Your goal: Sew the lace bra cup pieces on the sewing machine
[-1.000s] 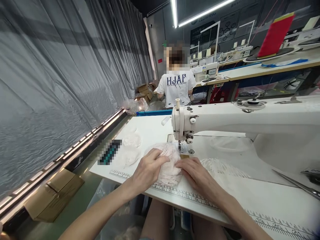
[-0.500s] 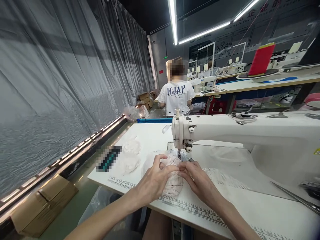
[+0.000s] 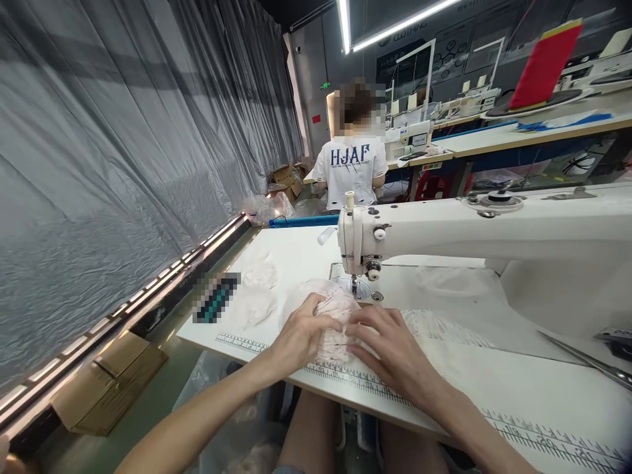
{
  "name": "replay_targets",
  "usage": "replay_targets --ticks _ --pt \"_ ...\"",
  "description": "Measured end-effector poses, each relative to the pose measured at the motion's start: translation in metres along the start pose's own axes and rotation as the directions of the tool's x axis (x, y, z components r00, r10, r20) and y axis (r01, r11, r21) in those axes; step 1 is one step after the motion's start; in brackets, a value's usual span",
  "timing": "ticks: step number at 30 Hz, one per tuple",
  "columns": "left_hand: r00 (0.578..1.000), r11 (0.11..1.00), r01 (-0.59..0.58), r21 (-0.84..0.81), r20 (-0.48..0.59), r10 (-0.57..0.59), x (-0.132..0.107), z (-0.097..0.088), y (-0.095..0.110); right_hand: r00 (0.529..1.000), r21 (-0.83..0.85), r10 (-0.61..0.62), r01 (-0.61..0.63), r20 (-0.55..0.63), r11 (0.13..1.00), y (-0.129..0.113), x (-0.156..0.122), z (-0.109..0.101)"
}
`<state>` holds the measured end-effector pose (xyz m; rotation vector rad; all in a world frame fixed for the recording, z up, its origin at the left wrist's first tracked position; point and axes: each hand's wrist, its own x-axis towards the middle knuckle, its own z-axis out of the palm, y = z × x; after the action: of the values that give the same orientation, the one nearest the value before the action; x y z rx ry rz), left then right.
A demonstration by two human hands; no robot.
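Note:
A pale pink lace piece (image 3: 332,315) lies on the white sewing table (image 3: 306,253), just in front of the needle of a white sewing machine (image 3: 444,237). My left hand (image 3: 299,336) grips the piece's left side with curled fingers. My right hand (image 3: 390,349) rests on its right side, fingers bent over the fabric. A strip of white lace trim (image 3: 444,332) runs off to the right from under my right hand.
Two more lace pieces (image 3: 259,289) lie at the table's left, beside a blurred dark object (image 3: 216,298). Scissors (image 3: 587,359) lie at the far right. A person in a white T-shirt (image 3: 351,168) stands ahead, back turned. Cardboard boxes (image 3: 106,382) sit on the floor left.
Both hands have shifted on the lace piece, regripping it just in front of the needle. My head has tilted up, then back down.

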<state>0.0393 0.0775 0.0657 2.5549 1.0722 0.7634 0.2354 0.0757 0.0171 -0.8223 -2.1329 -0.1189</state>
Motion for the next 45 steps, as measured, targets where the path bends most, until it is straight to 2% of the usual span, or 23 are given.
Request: replay_targets --ticks 6,13,15,18,20,24,27,30,36,42,45 --pt "0.999 0.999 0.017 0.050 0.043 -0.019 -0.001 -0.002 -0.002 0.995 -0.078 -0.077 0.082 0.068 0.994 -0.002 -0.002 0.012" --pt "0.994 0.993 0.014 0.117 0.104 -0.026 -0.004 -0.007 0.004 0.999 -0.064 -0.053 0.052 -0.012 0.997 -0.001 0.005 0.012" --pt "0.996 0.989 0.006 0.148 0.087 -0.019 -0.005 -0.004 0.004 0.999 -0.066 -0.016 0.013 -0.049 0.998 -0.002 0.006 0.010" --pt "1.000 0.991 0.014 0.131 -0.007 -0.013 -0.003 0.000 0.000 0.993 -0.076 0.048 -0.056 -0.104 0.996 -0.008 0.002 0.007" --pt "0.998 0.995 0.031 0.093 -0.048 -0.026 0.000 0.001 -0.002 0.996 -0.100 0.071 -0.077 -0.062 0.992 -0.014 -0.004 0.009" --pt "0.998 0.997 0.044 0.066 -0.052 -0.040 0.004 -0.002 -0.002 0.990 -0.169 0.130 -0.117 0.063 0.979 -0.024 -0.014 0.021" --pt "0.999 0.999 0.021 0.049 -0.030 -0.020 0.003 -0.004 -0.002 0.989 -0.143 0.135 -0.127 0.052 0.982 -0.023 -0.017 0.027" --pt "1.000 0.999 -0.008 0.045 -0.006 0.009 0.002 -0.005 -0.004 0.994 -0.060 0.095 -0.092 0.046 0.994 -0.016 -0.017 0.023" --pt "0.998 0.994 -0.056 0.094 0.012 0.055 -0.001 -0.007 -0.003 0.996 0.036 0.090 -0.089 -0.029 0.995 -0.003 -0.013 0.005" --pt "0.997 1.000 0.021 0.023 0.068 -0.023 -0.003 -0.005 -0.001 0.990 0.060 0.092 -0.085 -0.110 0.995 -0.003 0.006 0.010" --pt "0.999 0.999 0.033 0.028 0.023 -0.034 -0.001 0.000 -0.001 0.983 0.063 0.115 -0.106 -0.147 0.992 -0.004 0.012 0.011"
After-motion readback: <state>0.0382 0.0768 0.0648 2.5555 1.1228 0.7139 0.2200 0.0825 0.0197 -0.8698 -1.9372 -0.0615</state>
